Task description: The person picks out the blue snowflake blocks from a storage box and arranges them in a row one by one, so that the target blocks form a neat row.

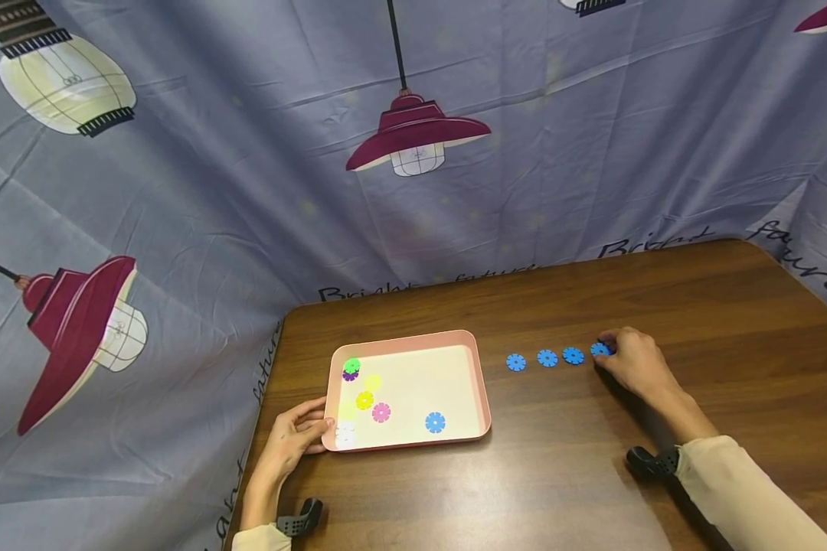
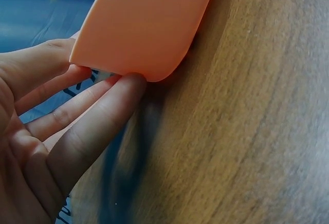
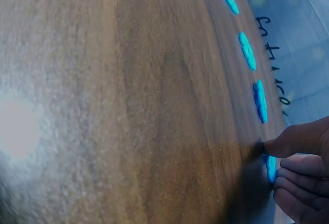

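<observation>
My left hand [image 1: 292,436] grips the pink tray [image 1: 484,398] at its left side near the front corner. In the left wrist view the thumb [image 2: 97,129] lies against the tray's outer wall [image 2: 144,29]. At the right end of a row on the table, my right hand [image 1: 637,363] pinches a blue notched plastic disc [image 1: 599,349], partly hidden by the fingers. Three more blue discs [image 1: 547,358] lie flat in line to its left; the right wrist view shows one blue disc [image 3: 261,101] close to the hand [image 3: 303,167].
Inside the tray lie a blue disc [image 1: 435,422], a pink disc [image 1: 381,412], yellow discs [image 1: 364,400], a green disc [image 1: 352,366] partly over a purple disc [image 1: 350,376], and white discs [image 1: 344,432]. The wooden table [image 1: 524,474] meets a printed curtain [image 1: 524,191] behind.
</observation>
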`<control>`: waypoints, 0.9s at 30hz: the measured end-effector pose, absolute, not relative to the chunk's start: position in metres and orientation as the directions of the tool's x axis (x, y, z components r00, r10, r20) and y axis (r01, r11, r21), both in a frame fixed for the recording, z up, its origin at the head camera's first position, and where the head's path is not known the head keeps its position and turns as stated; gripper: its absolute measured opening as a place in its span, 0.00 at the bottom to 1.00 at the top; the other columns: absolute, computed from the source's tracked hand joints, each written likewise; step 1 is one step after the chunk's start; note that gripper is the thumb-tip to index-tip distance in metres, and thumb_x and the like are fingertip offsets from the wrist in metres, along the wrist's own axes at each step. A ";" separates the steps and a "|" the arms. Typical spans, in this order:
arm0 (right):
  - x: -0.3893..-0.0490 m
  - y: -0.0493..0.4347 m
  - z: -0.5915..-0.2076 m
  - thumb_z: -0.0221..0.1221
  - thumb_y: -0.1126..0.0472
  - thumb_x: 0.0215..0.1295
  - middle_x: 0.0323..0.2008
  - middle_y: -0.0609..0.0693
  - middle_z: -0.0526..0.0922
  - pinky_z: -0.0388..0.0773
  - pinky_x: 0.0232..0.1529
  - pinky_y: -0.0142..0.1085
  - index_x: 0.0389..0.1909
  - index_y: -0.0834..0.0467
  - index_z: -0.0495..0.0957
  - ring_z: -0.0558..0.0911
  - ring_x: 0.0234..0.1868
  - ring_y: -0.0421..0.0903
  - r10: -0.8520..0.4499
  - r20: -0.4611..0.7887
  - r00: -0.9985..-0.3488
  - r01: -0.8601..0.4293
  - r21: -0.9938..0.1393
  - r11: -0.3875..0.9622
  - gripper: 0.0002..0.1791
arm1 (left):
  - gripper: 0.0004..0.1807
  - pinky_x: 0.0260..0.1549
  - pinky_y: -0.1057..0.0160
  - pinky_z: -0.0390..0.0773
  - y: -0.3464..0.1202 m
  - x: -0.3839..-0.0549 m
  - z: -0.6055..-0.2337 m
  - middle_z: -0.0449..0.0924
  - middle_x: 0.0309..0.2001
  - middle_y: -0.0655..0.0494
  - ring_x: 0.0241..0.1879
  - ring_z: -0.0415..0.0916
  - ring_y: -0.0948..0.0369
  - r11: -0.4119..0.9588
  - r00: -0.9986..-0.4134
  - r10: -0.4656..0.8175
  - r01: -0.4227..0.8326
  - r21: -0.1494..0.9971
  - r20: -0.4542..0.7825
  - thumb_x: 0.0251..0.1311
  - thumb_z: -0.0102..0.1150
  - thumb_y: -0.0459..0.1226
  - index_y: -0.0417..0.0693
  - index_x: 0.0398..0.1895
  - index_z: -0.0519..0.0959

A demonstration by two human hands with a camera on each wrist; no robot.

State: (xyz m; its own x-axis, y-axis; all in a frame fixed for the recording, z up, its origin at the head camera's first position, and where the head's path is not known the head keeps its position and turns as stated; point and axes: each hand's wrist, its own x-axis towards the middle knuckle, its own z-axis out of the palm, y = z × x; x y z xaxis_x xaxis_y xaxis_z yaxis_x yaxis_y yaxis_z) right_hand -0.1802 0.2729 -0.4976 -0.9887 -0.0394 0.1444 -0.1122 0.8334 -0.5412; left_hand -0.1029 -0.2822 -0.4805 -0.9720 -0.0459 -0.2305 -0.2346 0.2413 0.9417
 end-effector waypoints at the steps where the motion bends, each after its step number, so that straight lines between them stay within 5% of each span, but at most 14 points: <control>1: -0.180 0.273 -0.498 0.68 0.65 0.53 0.37 0.69 0.81 0.75 0.42 0.60 0.44 0.74 0.80 0.80 0.41 0.66 -0.038 0.141 -0.989 -0.109 -0.541 0.834 0.20 | 0.27 0.28 0.57 0.85 -0.282 -0.103 -0.481 0.79 0.46 0.38 0.39 0.82 0.50 0.242 -0.972 -0.047 -0.235 0.942 -0.230 0.59 0.63 0.25 0.30 0.63 0.71; 27: -0.179 0.271 -0.495 0.68 0.65 0.55 0.39 0.70 0.79 0.74 0.43 0.61 0.45 0.74 0.79 0.79 0.42 0.67 -0.032 0.115 -0.993 -0.090 -0.546 0.833 0.20 | 0.27 0.27 0.57 0.85 -0.282 -0.102 -0.481 0.79 0.46 0.38 0.39 0.82 0.52 0.235 -0.970 -0.056 -0.241 0.942 -0.235 0.59 0.63 0.24 0.30 0.63 0.71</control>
State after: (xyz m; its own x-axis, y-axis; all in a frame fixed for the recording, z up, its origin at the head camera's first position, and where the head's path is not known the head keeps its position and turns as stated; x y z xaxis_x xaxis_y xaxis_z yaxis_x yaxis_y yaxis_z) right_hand -0.1786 0.2715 -0.4952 -0.9929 -0.0323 0.1149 -0.0902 0.8332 -0.5455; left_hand -0.1023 -0.2819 -0.4807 -0.9704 -0.0558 -0.2349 -0.2414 0.2351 0.9415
